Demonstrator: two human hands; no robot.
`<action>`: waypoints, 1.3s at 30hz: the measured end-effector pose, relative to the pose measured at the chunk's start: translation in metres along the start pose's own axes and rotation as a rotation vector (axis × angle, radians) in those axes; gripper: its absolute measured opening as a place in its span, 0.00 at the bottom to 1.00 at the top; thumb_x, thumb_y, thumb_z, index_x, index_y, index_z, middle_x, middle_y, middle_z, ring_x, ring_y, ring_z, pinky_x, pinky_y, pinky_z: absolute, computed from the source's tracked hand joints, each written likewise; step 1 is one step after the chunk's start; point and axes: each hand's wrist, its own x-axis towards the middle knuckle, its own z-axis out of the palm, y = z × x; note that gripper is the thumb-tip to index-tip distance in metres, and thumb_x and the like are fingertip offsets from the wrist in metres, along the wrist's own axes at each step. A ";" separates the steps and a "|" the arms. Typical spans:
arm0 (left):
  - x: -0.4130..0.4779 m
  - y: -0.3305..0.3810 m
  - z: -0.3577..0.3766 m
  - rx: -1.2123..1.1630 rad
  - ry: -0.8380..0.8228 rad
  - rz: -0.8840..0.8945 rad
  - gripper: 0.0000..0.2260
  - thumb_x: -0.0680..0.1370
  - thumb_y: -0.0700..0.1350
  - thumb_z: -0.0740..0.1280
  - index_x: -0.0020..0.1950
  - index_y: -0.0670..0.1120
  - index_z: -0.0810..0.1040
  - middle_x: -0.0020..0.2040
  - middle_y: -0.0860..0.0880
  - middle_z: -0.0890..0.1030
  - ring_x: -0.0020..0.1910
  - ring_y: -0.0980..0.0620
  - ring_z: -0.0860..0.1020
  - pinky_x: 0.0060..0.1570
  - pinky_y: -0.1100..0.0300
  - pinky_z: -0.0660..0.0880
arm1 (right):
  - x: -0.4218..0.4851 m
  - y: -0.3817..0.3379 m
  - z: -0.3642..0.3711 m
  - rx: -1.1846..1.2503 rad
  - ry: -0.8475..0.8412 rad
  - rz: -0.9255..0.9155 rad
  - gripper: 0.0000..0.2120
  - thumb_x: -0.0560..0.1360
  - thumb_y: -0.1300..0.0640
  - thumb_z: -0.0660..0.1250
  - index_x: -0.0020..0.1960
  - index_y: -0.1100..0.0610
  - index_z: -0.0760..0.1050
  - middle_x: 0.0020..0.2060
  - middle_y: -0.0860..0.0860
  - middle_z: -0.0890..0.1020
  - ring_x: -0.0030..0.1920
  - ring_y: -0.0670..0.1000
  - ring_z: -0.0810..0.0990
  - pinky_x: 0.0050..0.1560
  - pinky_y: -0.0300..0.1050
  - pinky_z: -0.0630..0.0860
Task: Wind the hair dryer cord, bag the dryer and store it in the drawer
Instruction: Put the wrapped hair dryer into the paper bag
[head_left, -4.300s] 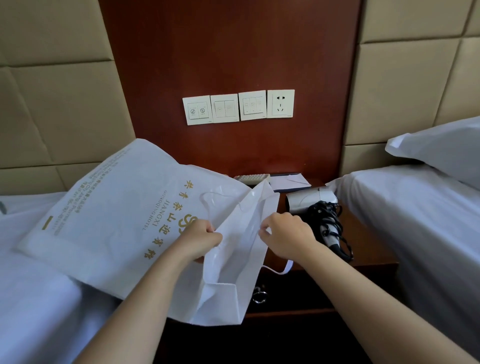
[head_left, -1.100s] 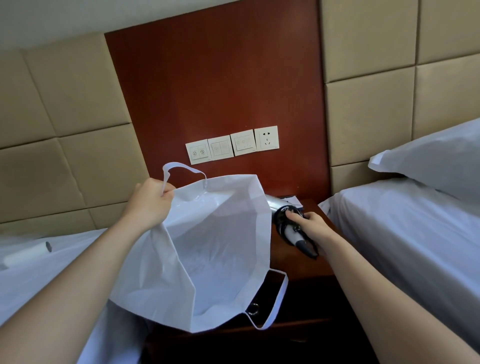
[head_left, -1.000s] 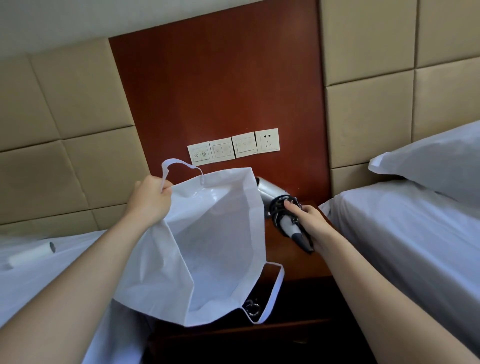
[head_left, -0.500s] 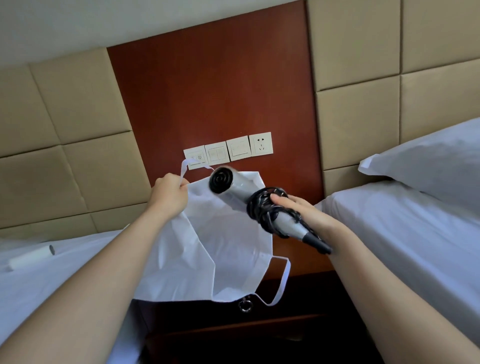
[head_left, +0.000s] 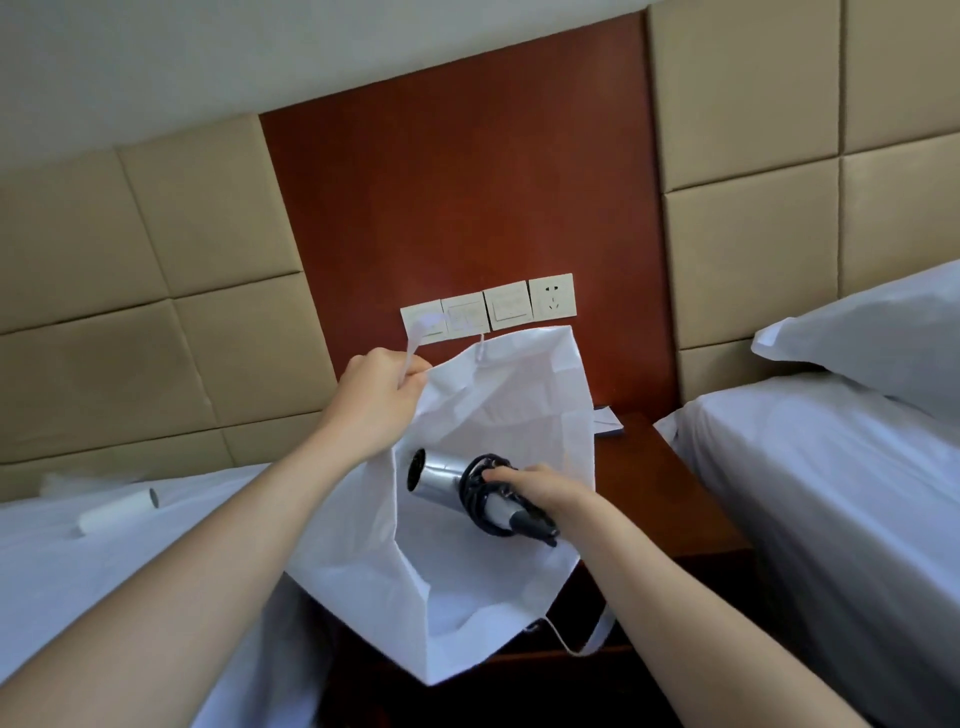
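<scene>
My left hand (head_left: 375, 401) grips the handle and top edge of a white bag (head_left: 498, 415), holding its mouth wide in front of me. My right hand (head_left: 545, 488) holds the silver hair dryer (head_left: 441, 478) by its handle, with the black cord (head_left: 480, 499) wound around that handle. The dryer lies level inside the bag's open mouth, barrel pointing left. The bag's other handle (head_left: 592, 639) hangs loose at the bottom. The bag hides the nightstand's drawer front.
A dark wooden nightstand (head_left: 660, 488) stands between two white beds (head_left: 831, 493), with papers at its back. A white roll (head_left: 117, 514) lies on the left bed. Wall switches and a socket (head_left: 551, 303) sit on the red panel above. A pillow (head_left: 872, 338) is at right.
My right hand lifted the dryer off the nightstand, carried it left and lowered it into the bag's mouth. My left hand kept holding the bag up and open.
</scene>
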 end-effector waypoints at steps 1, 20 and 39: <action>-0.001 0.003 -0.003 0.002 0.003 0.017 0.19 0.77 0.36 0.59 0.28 0.46 0.58 0.25 0.49 0.57 0.31 0.47 0.57 0.36 0.57 0.56 | 0.003 0.000 0.008 0.053 0.018 0.014 0.17 0.75 0.56 0.68 0.54 0.70 0.72 0.35 0.54 0.76 0.31 0.49 0.75 0.18 0.32 0.67; -0.007 0.006 -0.059 0.017 0.093 0.221 0.13 0.79 0.39 0.58 0.44 0.38 0.80 0.33 0.41 0.76 0.36 0.43 0.73 0.45 0.48 0.74 | 0.088 0.029 0.097 0.187 0.476 0.134 0.35 0.76 0.55 0.66 0.71 0.69 0.48 0.66 0.64 0.70 0.63 0.61 0.73 0.56 0.48 0.71; -0.007 -0.027 -0.056 -0.028 -0.027 0.100 0.13 0.79 0.40 0.58 0.45 0.39 0.81 0.41 0.35 0.79 0.44 0.38 0.76 0.45 0.55 0.72 | 0.055 -0.005 0.085 -0.671 -0.113 -0.072 0.10 0.77 0.57 0.57 0.51 0.58 0.76 0.45 0.51 0.80 0.36 0.48 0.80 0.36 0.38 0.71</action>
